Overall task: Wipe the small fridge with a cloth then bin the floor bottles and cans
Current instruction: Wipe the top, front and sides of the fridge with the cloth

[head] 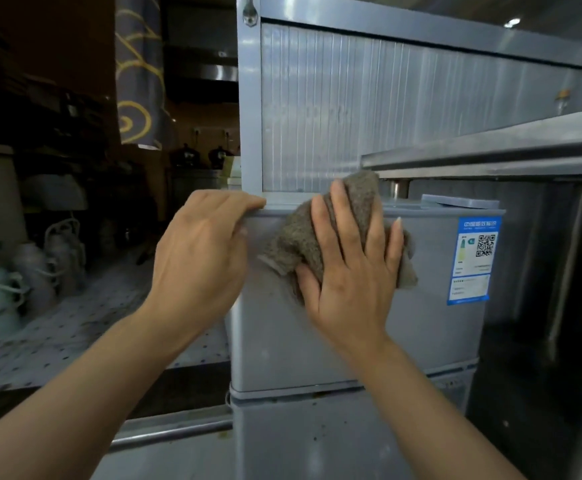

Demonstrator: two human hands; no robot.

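Both hands are on the fridge [334, 341]. Left hand [199, 251] curls over its top left edge; right hand [352, 268] presses a cloth [300, 237] flat against the door, fingers spread.

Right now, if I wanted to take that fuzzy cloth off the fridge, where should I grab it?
Probably the loose lower-left corner of the cloth, coming from the left. That flap hangs free on the fridge door, while the right hand presses flat over the middle. The left hand grips the door's top left edge, so reach in below it.
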